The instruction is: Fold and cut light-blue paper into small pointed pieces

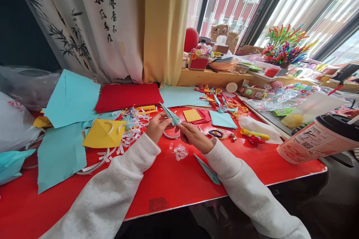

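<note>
Both hands meet above the middle of the red table. My left hand (157, 127) pinches one side of a folded light-blue paper (171, 115), which comes to a long narrow point toward the upper left. The near end of the same paper is gripped by my right hand (194, 136). Beneath my right sleeve lies another folded blue paper (206, 170), partly covered by the cuff. A small heap of white shreds (180, 152) rests just below the hands. Beyond them are a yellow square (192, 115) and a light-blue square (223, 119).
Red sheets (127, 96) are stacked at the back. Blue sheets (62, 157) and a yellow piece (104, 133) lie at the left. Scissors (215, 133) and a yellow tube (254, 134) are at the right, near a large lidded cup (316, 140). The table's front edge (179, 207) runs close by.
</note>
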`<state>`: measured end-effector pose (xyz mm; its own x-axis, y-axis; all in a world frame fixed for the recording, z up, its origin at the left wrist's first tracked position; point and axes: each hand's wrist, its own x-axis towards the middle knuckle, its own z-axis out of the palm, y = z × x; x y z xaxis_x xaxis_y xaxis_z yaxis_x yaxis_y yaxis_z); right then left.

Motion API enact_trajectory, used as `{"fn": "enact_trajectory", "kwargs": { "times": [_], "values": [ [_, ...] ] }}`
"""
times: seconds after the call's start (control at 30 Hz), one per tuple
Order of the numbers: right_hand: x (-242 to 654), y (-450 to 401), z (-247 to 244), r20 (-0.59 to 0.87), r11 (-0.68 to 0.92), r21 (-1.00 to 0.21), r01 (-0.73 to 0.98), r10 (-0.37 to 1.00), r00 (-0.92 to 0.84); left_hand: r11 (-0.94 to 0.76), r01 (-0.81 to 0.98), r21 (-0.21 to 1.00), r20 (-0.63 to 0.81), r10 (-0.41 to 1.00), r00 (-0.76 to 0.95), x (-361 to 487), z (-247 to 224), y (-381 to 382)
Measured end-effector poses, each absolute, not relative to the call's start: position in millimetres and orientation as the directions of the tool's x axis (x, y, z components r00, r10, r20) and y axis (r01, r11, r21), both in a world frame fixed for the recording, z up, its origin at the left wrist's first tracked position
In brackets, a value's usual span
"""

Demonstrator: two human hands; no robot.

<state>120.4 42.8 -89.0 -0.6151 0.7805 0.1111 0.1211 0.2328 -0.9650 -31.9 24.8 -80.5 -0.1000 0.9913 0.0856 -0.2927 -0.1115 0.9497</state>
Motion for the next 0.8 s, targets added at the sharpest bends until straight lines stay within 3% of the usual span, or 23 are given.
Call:
{"fn": "enact_trajectory", "kwargs": {
  "times": [0.27,0.4,0.6,0.8],
  "values": [
    [119.6,37.4,-83.9,-0.008,0.171,-0.965,0.201,0.743,-0.669,-0.156,-0.212,0.965,0.123,0.979,-0.161,-27.6,-85.5,26.5],
    [117.8,40.3,-81.1,0.02,0.123,-0.987,0.106,0.739,-0.674,-0.142,-0.187,0.972,0.103,0.974,-0.203,-31.3,-85.8,27.8],
    [120.3,45.7,-73.1,0.018,0.055,-0.998,0.038,0.764,-0.644,-0.156,-0.119,0.981,0.144,0.984,-0.105,-34.1,-85.1,28.0],
    [122.8,44.9,-67.4,0.032,0.049,-0.999,0.012,0.807,-0.589,-0.141,0.065,0.988,0.143,0.989,-0.039,-36.4,-86.9,29.5]
  ]
}}
